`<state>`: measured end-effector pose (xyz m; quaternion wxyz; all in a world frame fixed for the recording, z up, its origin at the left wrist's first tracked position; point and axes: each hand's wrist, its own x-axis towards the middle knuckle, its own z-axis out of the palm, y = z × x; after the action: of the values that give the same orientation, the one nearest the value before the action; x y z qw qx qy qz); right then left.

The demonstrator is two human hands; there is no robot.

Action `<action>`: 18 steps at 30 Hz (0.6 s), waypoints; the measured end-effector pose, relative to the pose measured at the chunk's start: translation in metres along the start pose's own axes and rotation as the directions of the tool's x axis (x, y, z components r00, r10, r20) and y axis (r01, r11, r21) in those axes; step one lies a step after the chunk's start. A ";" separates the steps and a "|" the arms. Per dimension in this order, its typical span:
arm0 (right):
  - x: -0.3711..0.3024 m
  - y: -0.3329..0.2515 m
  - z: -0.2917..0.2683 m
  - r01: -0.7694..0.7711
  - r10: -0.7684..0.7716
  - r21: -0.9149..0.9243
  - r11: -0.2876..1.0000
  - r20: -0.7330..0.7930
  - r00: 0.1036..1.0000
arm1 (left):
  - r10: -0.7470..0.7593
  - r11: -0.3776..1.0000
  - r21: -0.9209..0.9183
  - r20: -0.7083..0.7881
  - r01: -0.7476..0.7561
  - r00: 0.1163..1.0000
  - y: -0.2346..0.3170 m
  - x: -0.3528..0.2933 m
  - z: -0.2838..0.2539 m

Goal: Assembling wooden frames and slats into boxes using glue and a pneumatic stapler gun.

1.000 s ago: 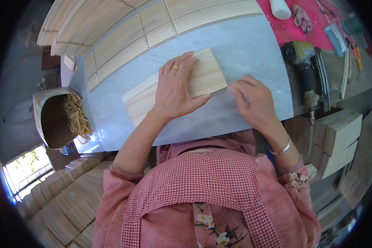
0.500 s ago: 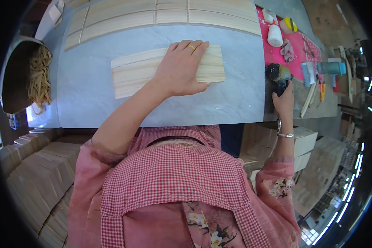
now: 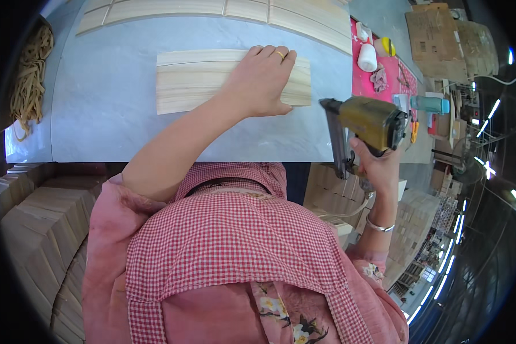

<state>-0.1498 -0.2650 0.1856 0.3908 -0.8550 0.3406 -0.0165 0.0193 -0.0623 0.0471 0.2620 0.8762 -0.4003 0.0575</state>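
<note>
On the pale marbled tabletop (image 3: 109, 80) lies a short light wooden board (image 3: 189, 83), its long side running left to right. My left hand (image 3: 259, 81) spans the board's right half, fingers bent over the far edge and thumb at the near edge. To the right, my right hand (image 3: 382, 167) grips a nail gun (image 3: 366, 123) by its handle. The gun is held up over the table's right front corner, its dark nose pointing left, apart from the board. A thin air hose (image 3: 355, 209) hangs below it.
Larger grooved wooden panels (image 3: 183, 10) line the table's far side. A pink surface at the right holds a white bottle (image 3: 367, 58), a yellow-lidded tub (image 3: 385, 47) and a crumpled cloth (image 3: 378, 79). Tan bands (image 3: 31, 80) hang at the left, above stacked wood (image 3: 40, 229).
My right hand has lifted the nail gun from the table's right side and swung it left and nearer the board. The left hand stays on the board, which now lies straighter.
</note>
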 end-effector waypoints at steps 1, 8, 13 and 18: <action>-0.005 -0.004 0.003 0.057 -0.057 0.004 0.998 0.037 0.998 | 0.002 1.000 -0.004 0.008 -0.002 1.000 0.000 0.001 -0.001; -0.010 -0.016 0.010 0.125 -0.120 -0.035 0.992 0.115 0.986 | 0.049 0.999 0.021 -0.084 -0.047 0.995 -0.001 -0.001 0.002; -0.011 -0.021 0.015 0.064 -0.057 -0.051 0.997 0.130 0.990 | 0.048 0.999 0.019 -0.095 -0.046 0.994 -0.002 0.000 0.004; -0.018 -0.021 0.021 -0.047 0.046 0.006 0.999 0.112 0.993 | 0.004 1.000 -0.021 -0.012 -0.004 1.000 -0.001 0.000 -0.002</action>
<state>-0.1455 -0.2306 0.1902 0.4131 -0.8448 0.3379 0.0393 0.0198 -0.0608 0.0485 0.2734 0.8723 -0.4011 0.0590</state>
